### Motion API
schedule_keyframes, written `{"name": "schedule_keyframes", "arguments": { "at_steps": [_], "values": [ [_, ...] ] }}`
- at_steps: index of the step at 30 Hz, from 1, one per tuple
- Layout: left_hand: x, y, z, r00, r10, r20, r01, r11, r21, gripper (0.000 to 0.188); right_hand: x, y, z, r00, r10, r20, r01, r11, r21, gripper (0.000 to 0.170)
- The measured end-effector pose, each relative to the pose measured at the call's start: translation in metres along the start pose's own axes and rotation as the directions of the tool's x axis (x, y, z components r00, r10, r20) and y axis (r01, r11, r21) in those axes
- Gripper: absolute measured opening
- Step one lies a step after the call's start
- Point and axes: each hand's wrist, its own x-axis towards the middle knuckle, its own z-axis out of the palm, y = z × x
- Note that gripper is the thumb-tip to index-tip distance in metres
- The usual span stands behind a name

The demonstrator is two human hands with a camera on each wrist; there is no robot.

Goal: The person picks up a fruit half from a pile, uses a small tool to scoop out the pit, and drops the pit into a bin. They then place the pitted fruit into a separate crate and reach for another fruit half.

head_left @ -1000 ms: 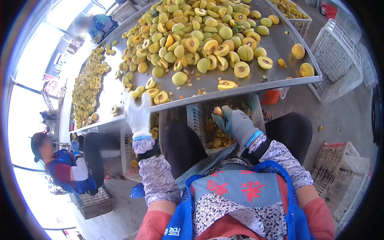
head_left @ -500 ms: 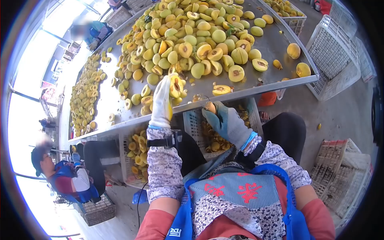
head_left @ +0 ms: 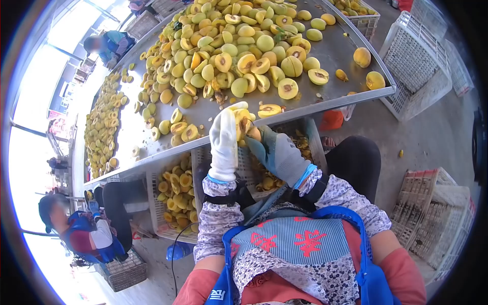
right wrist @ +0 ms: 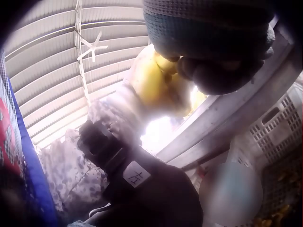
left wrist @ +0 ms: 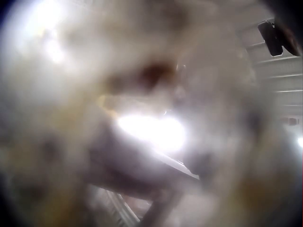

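Note:
In the head view the white-gloved left hand (head_left: pixel 223 146) holds a cut yellow fruit (head_left: pixel 241 119) near the table's front edge. My right hand (head_left: pixel 281 154), in a grey and teal glove, meets it there, its fingers curled round a small brownish-orange object (head_left: pixel 253 133) that touches the fruit; what that object is I cannot tell. The right wrist view shows the dark curled fingers of the right hand (right wrist: pixel 208 47) against the yellow fruit (right wrist: pixel 158 82). Blur covers most of the left wrist view.
A heap of whole and halved fruit (head_left: pixel 229 48) covers the metal table (head_left: pixel 325 101). Beneath its edge stand a crate of fruit halves (head_left: pixel 178 195) and a crate of smaller pieces (head_left: pixel 311 137). White crates (head_left: pixel 419 66) stand at right; another person (head_left: pixel 94 229) sits at left.
The left hand has taken up cut fruit from the table and come right and down. My right hand has moved left to meet it, the small object still in its fingers.

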Motion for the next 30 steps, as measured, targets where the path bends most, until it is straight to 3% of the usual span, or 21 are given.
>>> {"name": "schedule_keyframes", "arguments": {
  "at_steps": [1, 3, 6, 7, 9, 12, 15, 19, 20, 21, 23, 25, 29, 30],
  "values": [
    [-0.001, 0.001, 0.000, 1.000, -0.001, 0.002, 0.001, 1.000, 0.001, 0.050, -0.001, -0.006, -0.006, 0.998, 0.043, 0.044, -0.036, 0.989, -0.143, 0.030],
    [-0.003, 0.005, 0.001, 0.987, -0.153, -0.054, 0.152, 0.988, -0.034, 0.054, -0.002, -0.007, -0.010, 0.999, 0.046, 0.027, -0.042, 0.990, -0.133, 0.030],
    [0.000, -0.003, 0.010, 0.989, -0.050, -0.143, 0.063, 0.994, 0.086, 0.050, -0.003, -0.002, -0.008, 0.997, 0.080, 0.013, -0.079, 0.993, -0.092, 0.034],
    [-0.001, -0.004, 0.009, 0.989, -0.053, -0.141, 0.066, 0.994, 0.085, 0.050, -0.003, 0.002, -0.006, 0.994, 0.109, 0.015, -0.108, 0.992, -0.061, 0.038],
    [-0.003, -0.006, 0.004, 1.000, -0.022, 0.000, 0.022, 0.999, 0.039, 0.054, -0.001, 0.008, -0.002, 0.994, 0.108, 0.023, -0.107, 0.994, -0.014, 0.040],
    [-0.001, -0.014, 0.008, 0.998, 0.046, -0.041, -0.043, 0.996, 0.079, 0.054, -0.001, 0.007, 0.000, 0.992, 0.113, 0.055, -0.116, 0.991, 0.059, 0.045],
    [-0.002, -0.019, 0.016, 0.991, 0.030, -0.130, -0.037, 0.998, -0.058, 0.054, -0.004, 0.009, 0.007, 0.987, 0.139, 0.081, -0.146, 0.986, 0.078, 0.051],
    [-0.006, -0.016, 0.012, 0.997, 0.058, -0.058, -0.060, 0.997, -0.040, 0.053, -0.006, 0.008, 0.005, 0.960, 0.239, 0.145, -0.255, 0.961, 0.105, 0.059],
    [-0.005, -0.018, 0.010, 0.998, 0.004, -0.062, -0.004, 1.000, 0.004, 0.055, -0.007, 0.009, 0.007, 0.960, 0.240, 0.143, -0.256, 0.961, 0.104, 0.059],
    [-0.005, -0.018, 0.009, 0.996, -0.051, -0.069, 0.054, 0.997, 0.049, 0.057, -0.009, 0.013, 0.012, 0.960, 0.238, 0.148, -0.265, 0.945, 0.194, 0.060],
    [-0.008, -0.018, 0.015, 0.995, -0.022, -0.093, 0.026, 0.999, 0.048, 0.058, -0.012, 0.021, 0.023, 0.959, 0.236, 0.156, -0.272, 0.919, 0.284, 0.062],
    [-0.009, -0.019, 0.019, 0.993, 0.012, -0.114, -0.006, 0.999, 0.052, 0.059, -0.010, 0.021, 0.029, 0.950, 0.243, 0.194, -0.303, 0.866, 0.398, 0.032],
    [-0.004, -0.028, 0.020, 0.982, 0.118, -0.150, -0.110, 0.992, 0.058, 0.057, -0.007, 0.014, 0.020, 0.923, 0.268, 0.275, -0.373, 0.794, 0.479, 0.031],
    [-0.004, -0.025, 0.021, 0.977, 0.154, -0.146, -0.146, 0.987, 0.066, 0.058, -0.010, 0.016, 0.025, 0.937, 0.255, 0.237, -0.346, 0.763, 0.546, 0.042]
  ]
}}
